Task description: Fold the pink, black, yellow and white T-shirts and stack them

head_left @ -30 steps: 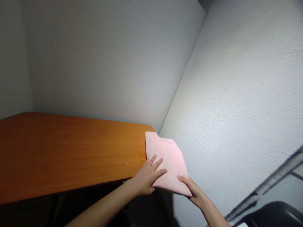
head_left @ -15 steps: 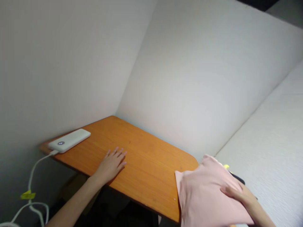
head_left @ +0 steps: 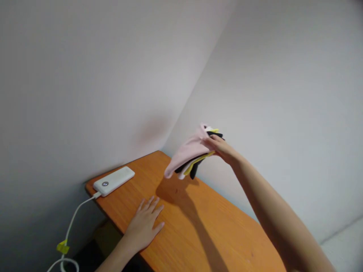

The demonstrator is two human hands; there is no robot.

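Observation:
My right hand point(head_left: 217, 145) grips a stack of cloths point(head_left: 188, 151) and holds it in the air above the far part of the wooden table point(head_left: 221, 206). Pink fabric lies on top of the stack, with black, white and yellow layers showing along its edges. The thumb rests over the pink side; the other fingers are mostly hidden beneath. My left hand point(head_left: 144, 224) lies flat on the tabletop near its front edge, fingers spread and nothing in them. What kind of cloths these are cannot be made out.
A white power bank point(head_left: 115, 180) sits at the table's left end against the wall. From it a white cable point(head_left: 74, 219) with a yellow tag point(head_left: 62, 247) hangs over the edge. Pale walls point(head_left: 136, 75) meet in a corner behind the table.
My right hand has carried the cloths from the table's right end up and leftward over the tabletop. My left hand still rests flat on the table. The view has turned.

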